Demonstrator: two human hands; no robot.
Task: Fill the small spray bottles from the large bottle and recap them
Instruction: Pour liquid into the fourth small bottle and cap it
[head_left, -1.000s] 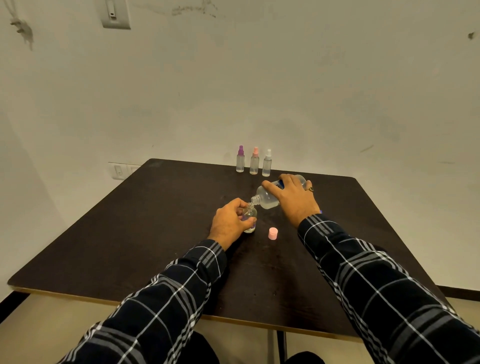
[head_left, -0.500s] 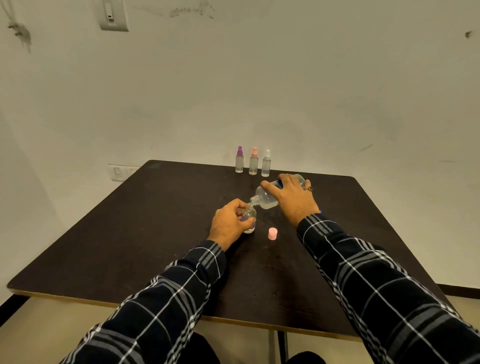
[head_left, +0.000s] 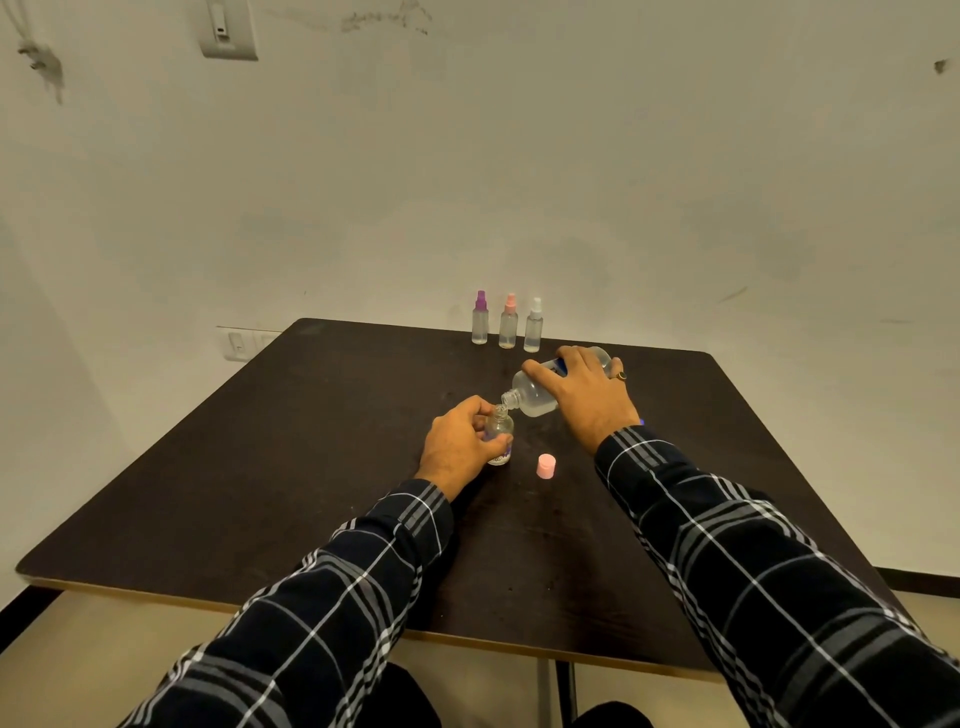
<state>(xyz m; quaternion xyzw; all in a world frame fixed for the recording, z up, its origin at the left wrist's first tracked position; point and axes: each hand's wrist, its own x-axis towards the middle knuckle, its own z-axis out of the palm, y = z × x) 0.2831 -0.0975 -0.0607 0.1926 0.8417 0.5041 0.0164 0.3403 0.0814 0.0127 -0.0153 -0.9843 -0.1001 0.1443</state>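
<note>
On a dark brown table (head_left: 260, 467), the left grip (head_left: 460, 447) curls round a small clear uncapped bottle (head_left: 500, 428), upright at centre. A pink cap (head_left: 546, 465) stands at its four o'clock. At two o'clock a large clear plastic bottle (head_left: 535, 397) tips mouth to mouth, wrapped by the right grip (head_left: 587, 395). This looks like filling. The next move likely calls for levelling the large bottle, then capping.

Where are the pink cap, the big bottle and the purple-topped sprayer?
pink cap (head_left: 546, 465), head view, its side wall.
large bottle (head_left: 532, 397), head view, clear shoulder near the neck.
purple-topped spray bottle (head_left: 480, 326), head view, its clear body.
</note>
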